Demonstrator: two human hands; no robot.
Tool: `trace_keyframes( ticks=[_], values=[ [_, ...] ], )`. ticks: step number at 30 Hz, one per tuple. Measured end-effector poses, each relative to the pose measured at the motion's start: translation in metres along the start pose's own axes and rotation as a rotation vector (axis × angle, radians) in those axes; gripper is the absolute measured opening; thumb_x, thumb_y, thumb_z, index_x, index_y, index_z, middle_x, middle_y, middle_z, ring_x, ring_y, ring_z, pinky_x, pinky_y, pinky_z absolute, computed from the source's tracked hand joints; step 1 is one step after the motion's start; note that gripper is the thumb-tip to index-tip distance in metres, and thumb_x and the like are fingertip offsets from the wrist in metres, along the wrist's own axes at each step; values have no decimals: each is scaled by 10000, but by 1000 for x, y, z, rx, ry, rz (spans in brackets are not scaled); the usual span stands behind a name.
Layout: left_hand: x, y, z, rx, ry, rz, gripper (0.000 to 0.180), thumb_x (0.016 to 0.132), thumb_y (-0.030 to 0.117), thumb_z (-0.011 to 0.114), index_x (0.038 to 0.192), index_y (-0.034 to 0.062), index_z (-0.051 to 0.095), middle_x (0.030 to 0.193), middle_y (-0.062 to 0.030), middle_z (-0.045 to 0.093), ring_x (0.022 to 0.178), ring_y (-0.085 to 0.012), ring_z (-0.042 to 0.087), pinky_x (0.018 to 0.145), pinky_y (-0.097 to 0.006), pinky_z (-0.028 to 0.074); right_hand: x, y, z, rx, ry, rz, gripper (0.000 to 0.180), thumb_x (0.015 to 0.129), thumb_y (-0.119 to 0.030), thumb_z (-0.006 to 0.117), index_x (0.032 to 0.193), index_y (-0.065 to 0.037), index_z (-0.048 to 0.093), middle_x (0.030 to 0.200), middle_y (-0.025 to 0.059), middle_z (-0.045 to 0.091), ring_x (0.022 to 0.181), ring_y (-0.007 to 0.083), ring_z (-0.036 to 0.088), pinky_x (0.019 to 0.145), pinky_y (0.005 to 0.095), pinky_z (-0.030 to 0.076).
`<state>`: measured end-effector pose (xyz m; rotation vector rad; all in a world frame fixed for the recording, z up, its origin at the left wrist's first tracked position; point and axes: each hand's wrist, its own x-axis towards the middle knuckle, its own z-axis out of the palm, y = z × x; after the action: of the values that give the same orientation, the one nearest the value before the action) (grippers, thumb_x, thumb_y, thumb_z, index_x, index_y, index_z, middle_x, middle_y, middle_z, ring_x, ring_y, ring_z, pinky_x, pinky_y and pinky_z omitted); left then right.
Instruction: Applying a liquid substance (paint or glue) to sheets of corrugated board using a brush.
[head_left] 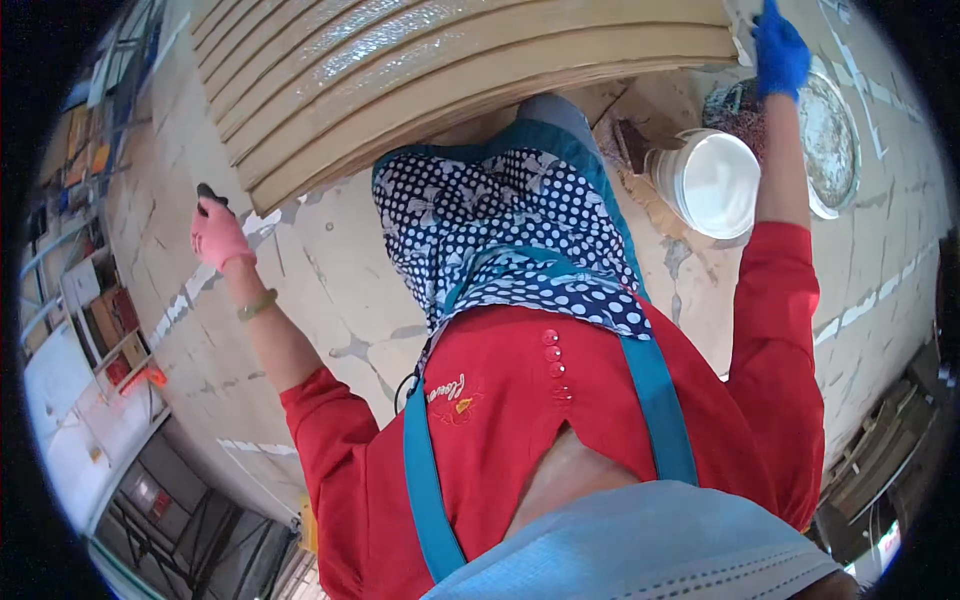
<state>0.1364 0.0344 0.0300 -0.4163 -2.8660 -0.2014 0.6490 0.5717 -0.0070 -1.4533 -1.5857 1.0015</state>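
A stack of beige ribbed panels [470, 70] lies in front of my knees, with a wet-looking shine on its top. Beyond the stack's left corner, and apart from it, is my left hand [222, 232] in a pink glove with dark fingertips. Its fingers are curled in, and their inner side is hidden. My right hand [780, 62], in a blue glove, reaches out past the stack's right corner. It looks closed, with a narrow blue tip rising from it at the picture's edge; I cannot tell whether that is a finger or a handle.
A white bucket [722, 185] stands beside my right forearm, with a round, stained basin [828, 140] just beyond it. Brown stained sheeting [650, 205] lies by the bucket. Metal racks [75, 260] line the left side; long boards [885, 450] are piled at the right.
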Motion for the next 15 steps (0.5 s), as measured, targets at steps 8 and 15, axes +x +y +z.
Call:
trace_keyframes(
  ticks=[8, 15],
  values=[
    [-26, 17, -32, -67, -511, -9, 550, 913, 464, 393, 896, -15, 663, 750, -199, 655, 731, -294, 660, 679, -407, 498, -105, -86, 11, -1123, -88, -500, 540, 938, -449, 428, 798, 9, 676, 773, 240, 645, 689, 278, 660, 622, 387, 497],
    [52, -94, -59, -1169, -719, -271, 497, 952, 416, 401, 958, -20, 640, 831, -133, 651, 807, -249, 646, 728, -380, 485, -46, -103, -11, -347, -302, 165, 478, 950, -395, 433, 805, -15, 685, 707, 176, 642, 711, 204, 621, 675, 353, 491]
  ],
)
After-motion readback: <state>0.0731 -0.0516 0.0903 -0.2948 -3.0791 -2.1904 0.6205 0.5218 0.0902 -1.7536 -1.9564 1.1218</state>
